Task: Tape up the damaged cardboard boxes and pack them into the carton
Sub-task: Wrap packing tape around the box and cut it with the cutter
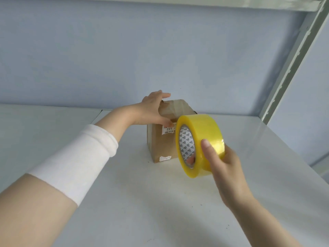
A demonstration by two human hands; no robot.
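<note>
A small brown cardboard box (162, 145) stands upright on the white shelf surface (124, 202), with a white barcode label reading 221 near its top and old clear tape across its crumpled top. My left hand (153, 108) grips the box's top left corner, thumb on the front face. My right hand (220, 162) holds a big roll of yellowish clear tape (199, 145) just in front of and to the right of the box, thumb on the outer face and a finger inside the core. The roll hides the box's right side. No carton is in view.
A pale blue wall (142, 50) stands close behind the box. A grey slotted metal upright (292, 65) rises at the right, with a shelf edge (178, 2) overhead. A seam in the surface runs at the back left.
</note>
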